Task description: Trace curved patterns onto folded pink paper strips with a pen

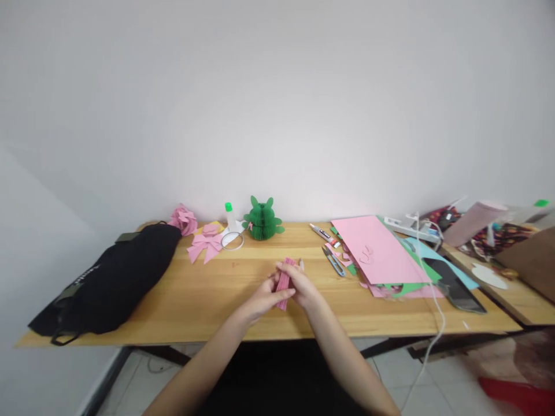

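Observation:
Both hands meet over the middle of the wooden table (208, 300). A folded, pleated strip of pink paper (284, 284) stands between them. My left hand (263, 298) is closed on its lower part. My right hand (300, 284) is closed on its upper part, fingers wrapped over the top. A small pale object pokes out beside my right fingers; I cannot make out what it is.
A black bag (113, 277) lies at the left end. Behind the hands stand pink paper bows (206, 244), a glue bottle (229, 218) and a green paper figure (262, 219). To the right lie a glue tube (323, 234), snips (333, 261), pink sheets (377, 249), a phone (453, 284) and cables.

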